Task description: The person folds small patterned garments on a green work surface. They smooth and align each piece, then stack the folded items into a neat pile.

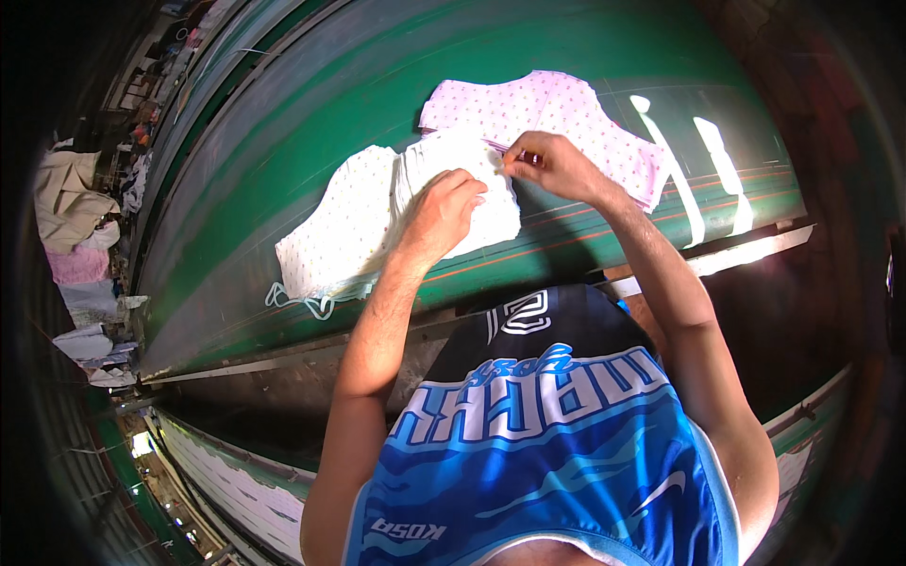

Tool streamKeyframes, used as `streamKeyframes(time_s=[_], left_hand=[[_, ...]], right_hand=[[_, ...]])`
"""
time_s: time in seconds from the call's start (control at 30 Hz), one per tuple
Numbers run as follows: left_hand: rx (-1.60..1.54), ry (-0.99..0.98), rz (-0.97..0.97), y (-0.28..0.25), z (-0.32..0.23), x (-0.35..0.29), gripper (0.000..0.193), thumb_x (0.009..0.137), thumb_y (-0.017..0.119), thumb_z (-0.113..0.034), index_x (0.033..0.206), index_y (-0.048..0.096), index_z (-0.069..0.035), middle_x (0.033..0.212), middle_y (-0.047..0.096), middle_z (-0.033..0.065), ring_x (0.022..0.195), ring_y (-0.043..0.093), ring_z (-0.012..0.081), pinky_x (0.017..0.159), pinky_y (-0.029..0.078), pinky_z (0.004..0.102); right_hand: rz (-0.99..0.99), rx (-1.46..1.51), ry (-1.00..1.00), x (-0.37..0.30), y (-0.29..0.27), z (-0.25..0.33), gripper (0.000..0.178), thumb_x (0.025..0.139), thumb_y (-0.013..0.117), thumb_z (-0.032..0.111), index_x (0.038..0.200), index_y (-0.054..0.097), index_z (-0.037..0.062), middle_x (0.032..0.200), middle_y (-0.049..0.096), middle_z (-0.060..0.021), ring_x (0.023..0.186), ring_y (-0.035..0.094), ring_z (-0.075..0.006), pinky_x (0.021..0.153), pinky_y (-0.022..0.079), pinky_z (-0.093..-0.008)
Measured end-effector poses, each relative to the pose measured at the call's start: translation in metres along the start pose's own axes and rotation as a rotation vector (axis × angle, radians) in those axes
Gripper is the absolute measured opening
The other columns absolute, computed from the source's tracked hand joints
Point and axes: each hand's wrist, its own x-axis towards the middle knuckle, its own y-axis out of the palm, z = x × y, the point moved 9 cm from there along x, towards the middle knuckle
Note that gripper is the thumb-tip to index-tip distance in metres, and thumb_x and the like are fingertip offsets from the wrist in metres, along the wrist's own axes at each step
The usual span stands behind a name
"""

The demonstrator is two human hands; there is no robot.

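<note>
A white garment with small dots (344, 208) lies partly folded on the green tabletop, its right part in bright sun. At its lower left hangs a pale blue tie string (300, 300). My left hand (444, 215) rests on the middle of this garment, fingers curled and closed on its cloth. At the garment's upper right edge, my right hand (550, 165) is closed in a pinch; what lies between its fingertips is too small to make out. Behind, partly under the white one, is a pink dotted garment (557, 104), with a darker pink edge showing near my right fingertips.
The long green table (283, 123) has a raised edge strip (717, 257) on the side nearest me. Piled cloth (75, 203) in beige, pink and white sits at the far left. Strips of sunlight fall on the table at right.
</note>
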Motion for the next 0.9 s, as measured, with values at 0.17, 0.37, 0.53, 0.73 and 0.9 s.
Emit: streamKeyframes(time_s=[0.17, 0.37, 0.53, 0.73, 0.9], left_hand=[[0.213, -0.017, 0.073, 0.001, -0.014, -0.001, 0.012, 0.099, 0.071, -0.005, 0.110, 0.072, 0.000, 0.108, 0.069, 0.0144, 0.109, 0.067, 0.0338, 0.095, 0.056, 0.0467], [0.176, -0.038, -0.034, -0.003, -0.016, -0.002, 0.010, 0.103, 0.066, -0.005, 0.112, 0.066, -0.002, 0.107, 0.069, 0.0161, 0.107, 0.067, 0.0366, 0.093, 0.055, 0.0497], [0.111, -0.088, -0.075, -0.006, -0.007, 0.000, 0.014, 0.104, 0.065, -0.005, 0.117, 0.066, -0.001, 0.106, 0.069, 0.0170, 0.104, 0.069, 0.0393, 0.092, 0.056, 0.0511], [0.103, -0.052, -0.156, -0.009, -0.008, 0.000, 0.024, 0.101, 0.070, -0.004, 0.125, 0.068, -0.002, 0.108, 0.070, 0.0174, 0.105, 0.069, 0.0390, 0.091, 0.057, 0.0498], [0.149, -0.120, -0.131, -0.006, -0.002, -0.004, 0.020, 0.099, 0.074, -0.008, 0.117, 0.070, -0.001, 0.105, 0.071, 0.0181, 0.097, 0.071, 0.0398, 0.083, 0.058, 0.0504]], right_hand=[[0.095, 0.011, -0.006, -0.022, 0.025, 0.014, 0.032, 0.094, 0.087, 0.022, 0.121, 0.077, 0.0077, 0.118, 0.069, -0.0077, 0.107, 0.069, -0.0247, 0.088, 0.060, -0.0402], [-0.028, -0.048, -0.167, -0.020, 0.015, 0.037, 0.032, 0.094, 0.085, 0.016, 0.125, 0.078, 0.0098, 0.129, 0.064, -0.0110, 0.104, 0.071, -0.0283, 0.087, 0.062, -0.0405], [0.086, -0.010, -0.131, -0.008, 0.024, 0.028, 0.028, 0.097, 0.083, 0.016, 0.123, 0.076, 0.0063, 0.128, 0.067, -0.0106, 0.112, 0.070, -0.0266, 0.091, 0.060, -0.0394], [0.092, 0.001, -0.006, 0.007, 0.011, 0.026, 0.017, 0.096, 0.074, 0.004, 0.113, 0.077, 0.0024, 0.100, 0.077, -0.0139, 0.088, 0.075, -0.0298, 0.080, 0.060, -0.0416], [0.070, -0.055, -0.168, 0.021, 0.001, 0.032, 0.016, 0.097, 0.072, 0.000, 0.112, 0.077, 0.0014, 0.104, 0.078, -0.0159, 0.095, 0.076, -0.0341, 0.083, 0.060, -0.0437]])
